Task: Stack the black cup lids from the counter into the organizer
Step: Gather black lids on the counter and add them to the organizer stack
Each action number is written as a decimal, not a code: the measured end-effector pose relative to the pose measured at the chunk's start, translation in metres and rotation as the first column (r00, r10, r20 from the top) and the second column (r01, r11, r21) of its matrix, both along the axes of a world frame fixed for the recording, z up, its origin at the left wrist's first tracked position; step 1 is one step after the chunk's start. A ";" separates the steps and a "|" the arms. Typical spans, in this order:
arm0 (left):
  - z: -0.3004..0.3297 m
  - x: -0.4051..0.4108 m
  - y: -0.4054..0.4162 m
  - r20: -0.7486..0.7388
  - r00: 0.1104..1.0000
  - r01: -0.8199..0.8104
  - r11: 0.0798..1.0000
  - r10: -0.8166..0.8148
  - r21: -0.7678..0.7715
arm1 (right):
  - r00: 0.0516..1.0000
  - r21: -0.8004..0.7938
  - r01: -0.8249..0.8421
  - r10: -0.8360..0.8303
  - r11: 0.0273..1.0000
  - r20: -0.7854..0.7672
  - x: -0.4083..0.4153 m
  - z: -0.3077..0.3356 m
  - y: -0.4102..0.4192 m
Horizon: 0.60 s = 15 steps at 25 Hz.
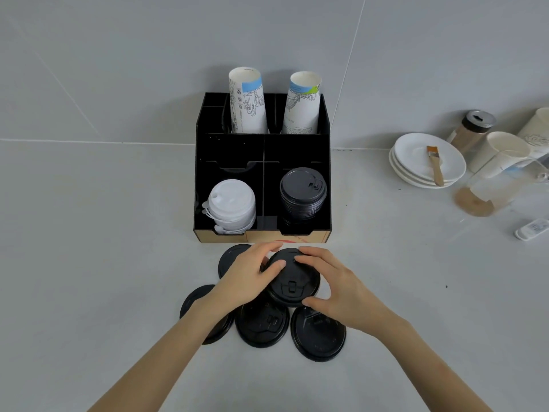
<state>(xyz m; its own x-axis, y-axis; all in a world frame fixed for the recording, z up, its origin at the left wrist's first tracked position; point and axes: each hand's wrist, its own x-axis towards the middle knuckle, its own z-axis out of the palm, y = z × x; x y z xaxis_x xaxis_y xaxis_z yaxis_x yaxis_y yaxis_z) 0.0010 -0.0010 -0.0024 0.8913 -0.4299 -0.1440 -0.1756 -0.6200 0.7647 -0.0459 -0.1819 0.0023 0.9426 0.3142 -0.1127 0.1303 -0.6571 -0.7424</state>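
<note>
Black lids lie on the grey counter [89,233] in front of the organizer [263,236], and one lid [292,281] is held by both hands. In the head view (the only one), the left hand [248,276] grips this lid from its left side, thumb on the top and fingers at the far rim. The right hand [332,282] grips it from the right, fingers on the top and thumb at the near rim. So both hands are closed on the same lid, approx. just before the organizer's front edge.

Four more lids stay on the counter: one at the back left [230,257], partly under the left hand, one at the left [194,301] under the left wrist, one in the middle [263,325], one at the right [318,334].

Inside the organizer, the front right compartment has a stack of black lids [303,193]; the front left one has white lids [231,205]. Two paper cups [248,102] stand upside down at the back.

At the far right, white plates [416,156] with a brush [435,168] on top.
</note>
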 end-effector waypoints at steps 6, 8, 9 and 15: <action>0.006 -0.001 0.001 0.006 0.997 -0.077 0.995 0.077 -0.067 | 0.998 0.043 -0.015 0.012 0.999 0.063 -0.005 0.009 0.005; 0.006 -0.003 0.001 -0.005 0.992 -0.125 0.989 0.125 -0.080 | 0.995 0.054 0.005 -0.010 0.999 0.098 -0.007 0.009 0.006; 0.007 -0.003 0.002 -0.005 0.988 -0.153 0.985 0.153 -0.083 | 0.993 0.053 0.026 -0.032 0.998 0.115 -0.008 0.009 0.006; 0.010 -0.004 0.000 0.000 0.957 -0.289 0.948 0.291 -0.131 | 0.963 0.117 0.231 -0.244 0.966 0.117 -0.009 0.009 0.012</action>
<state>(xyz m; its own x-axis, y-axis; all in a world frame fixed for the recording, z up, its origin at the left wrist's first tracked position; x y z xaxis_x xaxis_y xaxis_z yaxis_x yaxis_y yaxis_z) -0.0026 -0.0007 0.0076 0.9822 -0.1664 -0.0869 -0.0179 -0.5436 0.8392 -0.0548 -0.1701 0.0113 0.9959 0.0833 0.0358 0.0790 -0.6033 -0.7936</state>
